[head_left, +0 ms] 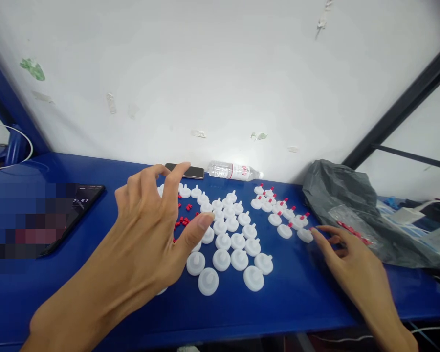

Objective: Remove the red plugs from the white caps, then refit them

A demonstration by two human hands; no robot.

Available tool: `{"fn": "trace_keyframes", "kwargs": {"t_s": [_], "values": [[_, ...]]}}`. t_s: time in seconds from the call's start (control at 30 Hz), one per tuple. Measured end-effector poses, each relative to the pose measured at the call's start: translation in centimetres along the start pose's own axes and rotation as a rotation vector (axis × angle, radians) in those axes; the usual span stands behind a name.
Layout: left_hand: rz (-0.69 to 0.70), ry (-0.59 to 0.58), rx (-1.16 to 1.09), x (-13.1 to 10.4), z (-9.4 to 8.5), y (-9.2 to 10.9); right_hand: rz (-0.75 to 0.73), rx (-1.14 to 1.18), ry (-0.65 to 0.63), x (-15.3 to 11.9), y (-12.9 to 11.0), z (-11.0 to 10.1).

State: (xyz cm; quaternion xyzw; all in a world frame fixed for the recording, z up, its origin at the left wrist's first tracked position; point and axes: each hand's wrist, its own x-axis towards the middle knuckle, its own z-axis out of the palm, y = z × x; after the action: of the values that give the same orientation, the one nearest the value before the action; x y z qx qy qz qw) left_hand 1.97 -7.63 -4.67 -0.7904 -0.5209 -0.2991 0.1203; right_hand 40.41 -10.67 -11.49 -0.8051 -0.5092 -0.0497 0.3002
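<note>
My left hand [156, 220] hovers over the left part of a spread of white nozzle caps [223, 242], fingers curved and thumb apart, with nothing visible in it. Small red tip covers [184, 221] lie beside and partly behind its fingers; the hand hides some of them. My right hand [352, 259] pinches the tip of a white nozzle cap [305, 235] at the near right end of a second group. The other nozzle caps in that group [285, 231] carry red tips. Fingertips cover the tip of the pinched one.
Along the wall lie a phone [190, 172] and a clear bottle [234, 171]. A dark tablet-like device [73, 215] is at left. At right, a grey plastic bag [324, 190] and a clear bag with red pieces [354, 230] border the blue table [297, 293].
</note>
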Motion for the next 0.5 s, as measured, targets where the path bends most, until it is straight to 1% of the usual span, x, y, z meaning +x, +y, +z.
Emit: {"fn": "trace_keyframes", "kwargs": {"t_s": [0.13,0.2,0.27,0.33,0.37,0.43,0.5], "values": [[-0.026,0.004,-0.018,0.0,-0.1,0.1,-0.141,0.020,-0.045,0.2,0.0,0.5],[-0.026,0.000,-0.033,0.0,-0.3,0.3,-0.169,0.045,-0.009,0.1,0.0,0.6],[-0.035,0.006,-0.074,-0.1,-0.7,0.6,-0.158,0.115,0.034,-0.2,-0.1,0.4],[-0.046,0.024,-0.133,0.0,-1.1,1.1,-0.150,0.222,0.038,-0.8,-0.6,-0.4],[-0.039,0.033,-0.169,0.0,-1.3,1.4,-0.165,0.268,0.018,-1.2,-0.9,-1.0],[0.008,0.008,-0.258,-0.2,-1.6,2.2,-0.254,0.290,-0.054,-2.1,-1.9,-2.4],[0.078,-0.054,-0.334,-0.5,-1.8,3.1,-0.375,0.210,-0.104,-3.3,-3.2,-3.9]]}}
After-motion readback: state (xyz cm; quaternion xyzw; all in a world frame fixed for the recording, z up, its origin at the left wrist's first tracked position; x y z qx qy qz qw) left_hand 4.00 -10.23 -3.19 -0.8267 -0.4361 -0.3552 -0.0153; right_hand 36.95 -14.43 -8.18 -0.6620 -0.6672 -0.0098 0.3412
